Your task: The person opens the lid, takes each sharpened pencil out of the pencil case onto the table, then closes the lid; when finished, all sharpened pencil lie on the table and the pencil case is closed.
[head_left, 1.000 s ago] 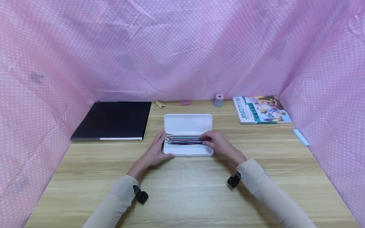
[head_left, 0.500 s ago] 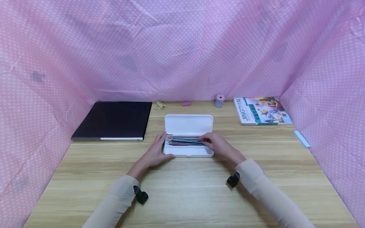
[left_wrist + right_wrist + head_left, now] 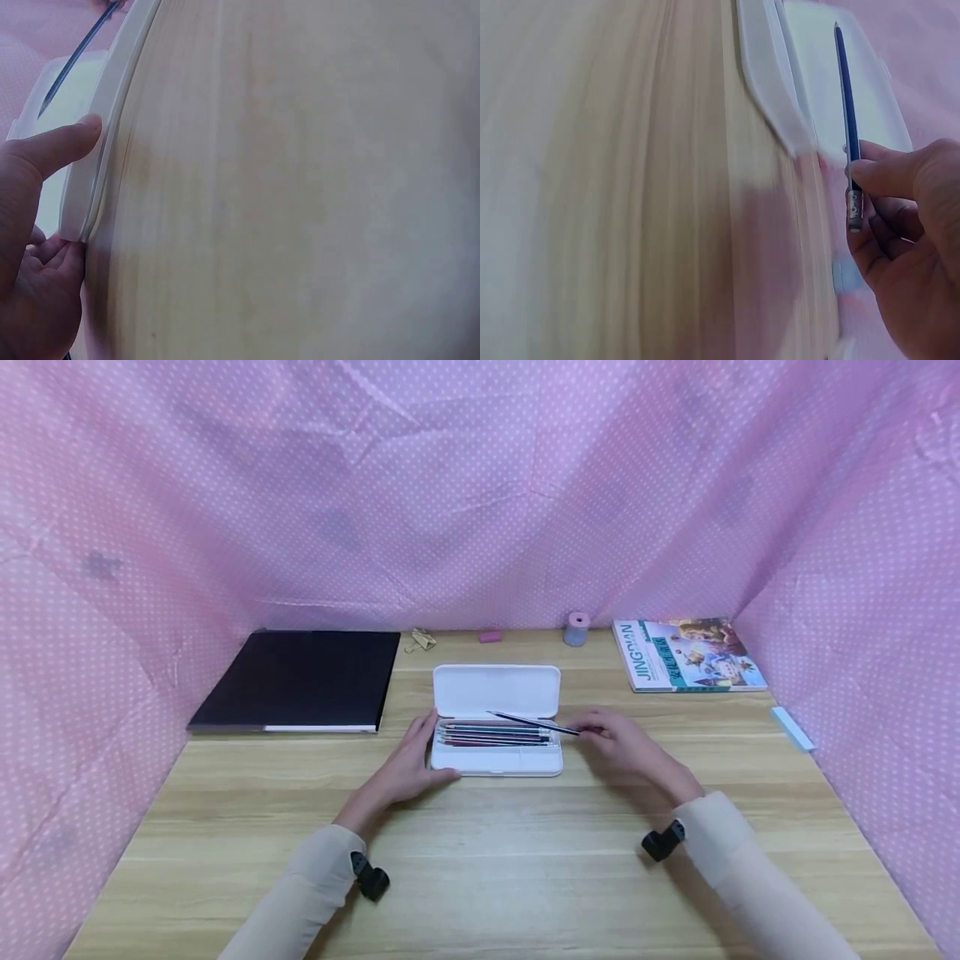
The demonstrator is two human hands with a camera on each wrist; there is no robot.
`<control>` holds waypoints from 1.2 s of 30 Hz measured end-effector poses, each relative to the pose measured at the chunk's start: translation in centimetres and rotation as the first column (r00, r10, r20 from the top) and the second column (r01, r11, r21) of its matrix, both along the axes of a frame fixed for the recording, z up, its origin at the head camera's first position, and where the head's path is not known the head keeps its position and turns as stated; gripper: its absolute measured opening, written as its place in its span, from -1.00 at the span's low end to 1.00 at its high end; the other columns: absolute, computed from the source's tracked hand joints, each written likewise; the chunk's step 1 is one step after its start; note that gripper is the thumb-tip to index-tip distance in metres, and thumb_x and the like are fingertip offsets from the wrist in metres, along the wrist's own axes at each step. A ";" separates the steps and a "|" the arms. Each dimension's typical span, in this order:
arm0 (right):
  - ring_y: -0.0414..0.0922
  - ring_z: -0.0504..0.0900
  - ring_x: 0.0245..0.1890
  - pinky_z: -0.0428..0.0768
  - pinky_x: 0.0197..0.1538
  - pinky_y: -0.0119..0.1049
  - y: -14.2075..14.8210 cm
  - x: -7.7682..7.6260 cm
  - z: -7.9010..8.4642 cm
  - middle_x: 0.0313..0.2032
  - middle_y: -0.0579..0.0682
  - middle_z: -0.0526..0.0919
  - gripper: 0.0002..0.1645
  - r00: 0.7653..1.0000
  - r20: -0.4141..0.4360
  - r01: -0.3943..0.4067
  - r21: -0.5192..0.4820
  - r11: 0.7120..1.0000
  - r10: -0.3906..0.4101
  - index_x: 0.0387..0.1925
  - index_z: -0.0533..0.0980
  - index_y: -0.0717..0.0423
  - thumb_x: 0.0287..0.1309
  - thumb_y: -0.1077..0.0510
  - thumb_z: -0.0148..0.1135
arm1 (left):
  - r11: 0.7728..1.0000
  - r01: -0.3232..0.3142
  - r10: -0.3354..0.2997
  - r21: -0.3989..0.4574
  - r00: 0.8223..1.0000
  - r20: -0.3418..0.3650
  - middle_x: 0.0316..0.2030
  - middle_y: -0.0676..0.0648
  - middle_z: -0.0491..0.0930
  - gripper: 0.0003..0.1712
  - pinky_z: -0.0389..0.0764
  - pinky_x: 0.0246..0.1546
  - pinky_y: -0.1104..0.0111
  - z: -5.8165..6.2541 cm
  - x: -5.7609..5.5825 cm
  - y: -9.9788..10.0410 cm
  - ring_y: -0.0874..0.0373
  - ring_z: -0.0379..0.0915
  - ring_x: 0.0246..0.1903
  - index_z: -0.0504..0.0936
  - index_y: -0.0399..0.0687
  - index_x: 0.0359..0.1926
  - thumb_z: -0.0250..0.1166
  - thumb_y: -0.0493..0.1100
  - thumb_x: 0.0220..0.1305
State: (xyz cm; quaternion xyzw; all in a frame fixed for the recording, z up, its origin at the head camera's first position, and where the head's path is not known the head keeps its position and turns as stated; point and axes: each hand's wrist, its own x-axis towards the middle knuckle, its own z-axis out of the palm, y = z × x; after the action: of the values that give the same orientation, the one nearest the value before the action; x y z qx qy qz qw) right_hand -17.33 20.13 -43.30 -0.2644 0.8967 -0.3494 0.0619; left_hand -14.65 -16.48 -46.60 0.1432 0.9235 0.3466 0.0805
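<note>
A white pencil case (image 3: pixel 497 762) lies with its lid raised at the middle of the table, several pencils (image 3: pixel 491 735) side by side in it. My left hand (image 3: pixel 407 762) grips the case's left end, thumb on the front rim and fingers around the corner, as the left wrist view also shows. Between thumb and fingers, my right hand (image 3: pixel 618 743) pinches a dark pencil (image 3: pixel 846 97) near its capped end. That pencil slants over the right part of the case, its point toward the raised lid.
Along the back are a black folder (image 3: pixel 300 681), a gold binder clip (image 3: pixel 423 639), a pink eraser (image 3: pixel 490 637), a small pink-and-blue cylinder (image 3: pixel 576 630) and a picture-covered book (image 3: pixel 688 655). A light-blue bar (image 3: pixel 792 728) lies at the right edge, by the pink dotted cloth (image 3: pixel 480 510).
The right hand has drawn one pencil up out of the case and moved to the right with it. The left hand has stayed at the case's left end.
</note>
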 end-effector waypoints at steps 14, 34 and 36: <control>-0.02 0.57 -0.18 0.53 -0.14 -0.05 9.5 0.9 -0.6 -0.22 0.01 0.63 -0.71 0.976 -0.188 0.128 0.104 0.986 -0.107 -0.15 0.60 0.15 0.09 0.42 0.16 | 1.000 -0.002 0.002 0.004 1.000 -0.005 0.34 -0.09 0.01 0.29 0.10 0.28 0.12 -0.1 0.1 0.0 0.05 -0.03 0.31 -0.23 -0.01 0.45 0.38 0.27 -0.10; 0.09 0.53 -0.10 0.45 -0.02 0.06 11.2 -2.1 -2.7 -0.16 0.08 0.60 -0.72 0.982 -0.127 0.158 0.125 0.980 -0.142 -0.14 0.61 0.11 0.14 0.38 0.13 | 1.000 -0.002 0.002 -0.002 1.000 -0.011 0.34 -0.09 0.01 0.29 0.10 0.28 0.11 -0.3 0.1 0.0 0.04 -0.04 0.32 -0.23 -0.01 0.45 0.38 0.28 -0.10; 0.09 0.53 -0.09 0.44 -0.01 0.06 11.1 -2.3 -2.7 -0.16 0.08 0.60 -0.72 0.983 -0.118 0.155 0.121 0.980 -0.141 -0.14 0.61 0.10 0.15 0.37 0.12 | 1.000 -0.003 0.003 -0.004 1.000 -0.014 0.34 -0.09 0.01 0.29 0.10 0.28 0.12 -0.3 0.1 0.0 0.04 -0.03 0.31 -0.23 -0.01 0.45 0.38 0.28 -0.11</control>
State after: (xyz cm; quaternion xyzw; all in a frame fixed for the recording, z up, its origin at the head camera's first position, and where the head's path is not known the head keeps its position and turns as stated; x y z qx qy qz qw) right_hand -19.62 31.21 -46.02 -0.2109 0.9368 -0.2791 0.0037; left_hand -14.59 -16.45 -46.88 0.1442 0.9250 0.3437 0.0740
